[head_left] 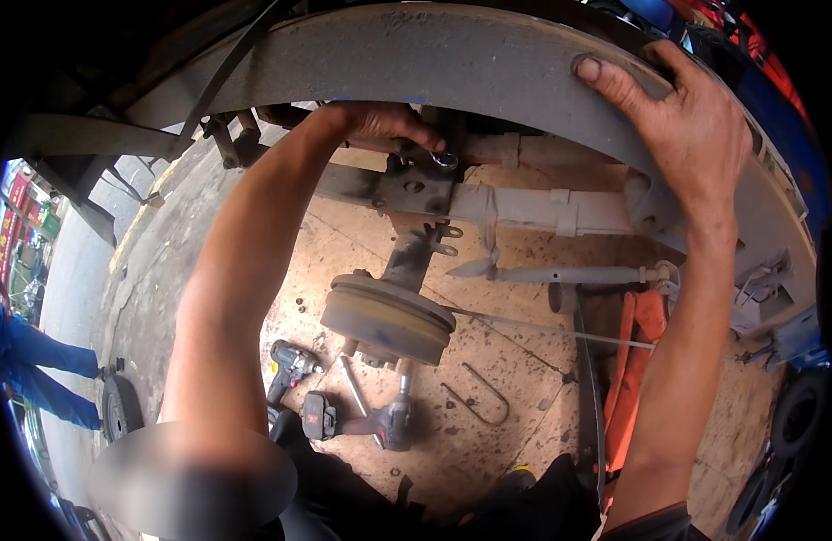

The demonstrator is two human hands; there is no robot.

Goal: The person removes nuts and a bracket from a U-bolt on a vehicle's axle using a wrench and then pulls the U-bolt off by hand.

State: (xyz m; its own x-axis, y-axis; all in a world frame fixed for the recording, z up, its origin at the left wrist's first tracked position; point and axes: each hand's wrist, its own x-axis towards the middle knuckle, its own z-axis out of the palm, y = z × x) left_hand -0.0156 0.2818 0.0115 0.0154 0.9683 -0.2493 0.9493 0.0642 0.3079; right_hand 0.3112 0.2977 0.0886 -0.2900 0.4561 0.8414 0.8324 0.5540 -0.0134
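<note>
My right hand (700, 135) grips the dark steel frame beam (416, 54), thumb on its face and fingers over the upper edge. Reaching beneath that beam, my left hand (384, 122) has its thumb beside a shiny metal ring-shaped piece (445, 160) on the spring's clamp plate (416, 189). Its other fingers are mostly hidden; the hand looks curled round something I cannot make out. The grey leaf spring (524, 207) runs rightward from the plate. Below hangs an axle end with a rusty brake drum (387, 320).
Two cordless impact wrenches (371, 424) and a metal bar (353, 383) lie on the stained floor, with a U-bolt (488, 406) to their right. An orange metal piece (634, 352) stands near my right forearm. At left are a tyre (121, 406) and a person's blue-clad legs (50, 370).
</note>
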